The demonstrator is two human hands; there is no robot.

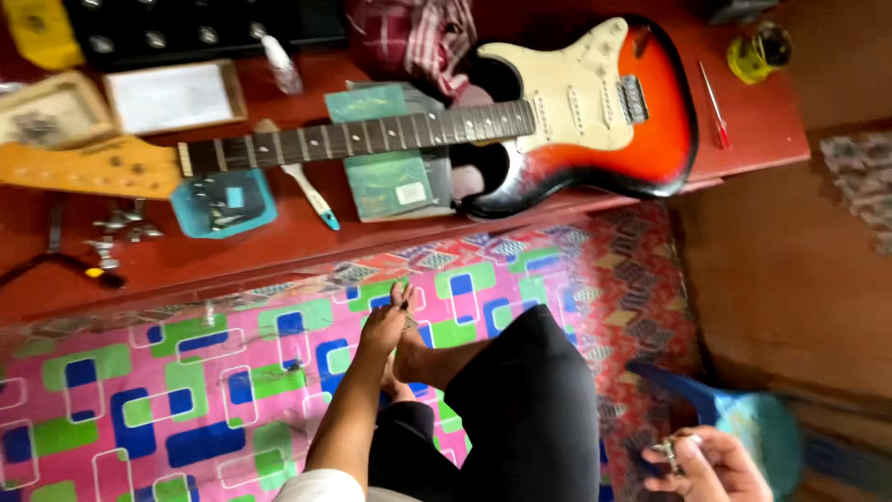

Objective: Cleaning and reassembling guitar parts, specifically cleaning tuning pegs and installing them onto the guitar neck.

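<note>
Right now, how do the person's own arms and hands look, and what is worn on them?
Both hands are bare, with no gloves. The left hand ends a long bare forearm; a white short sleeve shows at the upper arm by the bottom edge. The right hand shows only to the wrist, with no sleeve visible. I see no watch or bracelet; whether any finger wears a ring is too small to tell.

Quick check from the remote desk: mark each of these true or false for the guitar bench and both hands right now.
1. The electric guitar lies flat on the red table. True.
2. The left hand rests on the guitar neck. False: it reaches down toward the patterned mat.
3. The right hand holds a small metal part. True.
4. A screwdriver lies left of the guitar's headstock. False: it lies right of the body.
</note>
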